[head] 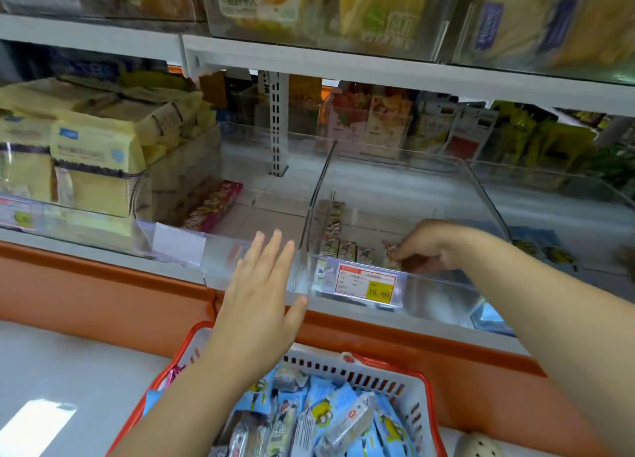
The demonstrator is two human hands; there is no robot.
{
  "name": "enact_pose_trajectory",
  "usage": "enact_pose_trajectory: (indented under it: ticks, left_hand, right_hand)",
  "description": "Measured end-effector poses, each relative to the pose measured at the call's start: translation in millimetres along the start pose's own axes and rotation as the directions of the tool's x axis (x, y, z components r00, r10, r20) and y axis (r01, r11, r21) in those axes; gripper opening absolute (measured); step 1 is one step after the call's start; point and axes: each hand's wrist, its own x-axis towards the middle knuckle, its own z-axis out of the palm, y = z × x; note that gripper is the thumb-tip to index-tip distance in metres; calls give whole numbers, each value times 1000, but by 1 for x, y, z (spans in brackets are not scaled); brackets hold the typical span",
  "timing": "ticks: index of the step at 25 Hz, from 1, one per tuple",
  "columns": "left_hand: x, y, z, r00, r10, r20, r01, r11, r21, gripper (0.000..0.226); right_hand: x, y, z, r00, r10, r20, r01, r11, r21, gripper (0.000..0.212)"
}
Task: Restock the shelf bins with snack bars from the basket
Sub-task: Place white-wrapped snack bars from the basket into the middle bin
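A red and white basket (417,388) sits below the shelf, full of blue-wrapped and grey-wrapped snack bars (330,412). My right hand (424,247) reaches down inside the middle clear bin (481,185), fingers closed on a small snack bar (391,255) at the bin's front. A few brown bars (347,250) stand in a row along that bin's front left. My left hand (263,284) hovers flat, fingers spread, in front of the wall between the two bins and holds nothing.
The left clear bin (192,247) holds pink-wrapped bars (214,204) along its left wall. A yellow price tag (366,283) is clipped to the middle bin's front. Cream packages (92,154) are stacked further left. An orange shelf rail (103,284) runs below.
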Motion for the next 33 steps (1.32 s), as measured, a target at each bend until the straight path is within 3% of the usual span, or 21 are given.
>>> enact_pose_trajectory:
  ticks: [5,7,9,10,11,13,15,17,19,21,23,25,27,29,33]
  left_hand:
    - [-9,0,-4,998,23,-52,-28,996,-86,72]
    - [-19,1,-5,989,20,-144,-39,991,-129,65]
    - [-31,1,-3,992,-35,-119,9,979,-206,52]
    - [-39,1,1,996,-80,-32,70,970,-234,45]
    - [-47,2,8,987,-128,96,147,963,-226,39]
    - [-69,8,30,892,-218,397,283,952,-113,38]
    - [-94,16,55,751,-285,595,328,944,39,47]
    - [-117,24,75,666,-346,660,353,927,130,54]
    - [-131,28,86,654,-391,648,355,915,193,61]
    - [-137,29,89,686,-391,613,329,919,217,59]
    - [-137,29,87,687,-406,603,403,903,150,54]
    - [-135,28,79,622,-442,646,592,806,-20,55]
    - [-134,29,69,545,-417,727,771,591,-239,55]
    - [-133,33,61,543,-365,756,820,426,-384,48]
    - [-131,42,49,587,-313,746,798,380,-468,42]
  right_hand:
    - [-5,2,12,1000,-21,15,20,999,27,7]
    - [-17,6,6,955,-207,-213,209,978,-16,18]
    - [-41,13,10,702,-472,-534,525,849,-60,25]
    - [-59,17,18,578,-556,-597,665,745,-50,24]
    - [-76,24,30,502,-622,-601,756,653,-44,23]
    - [-100,46,59,470,-710,-525,817,574,-45,24]
    - [-108,74,87,572,-707,-416,768,640,-32,23]
    - [-104,105,110,760,-592,-270,616,788,7,22]
    - [-96,137,127,907,-401,-130,410,910,52,25]
    - [-91,165,143,978,-206,-16,206,970,131,25]
    - [-90,188,157,998,-34,60,20,976,217,24]
    - [-93,201,169,992,48,120,-84,947,311,24]
    - [-96,202,172,982,28,187,-104,907,408,24]
    - [-99,195,168,971,-38,236,-92,851,516,31]
    - [-107,178,162,963,-150,223,-34,755,655,38]
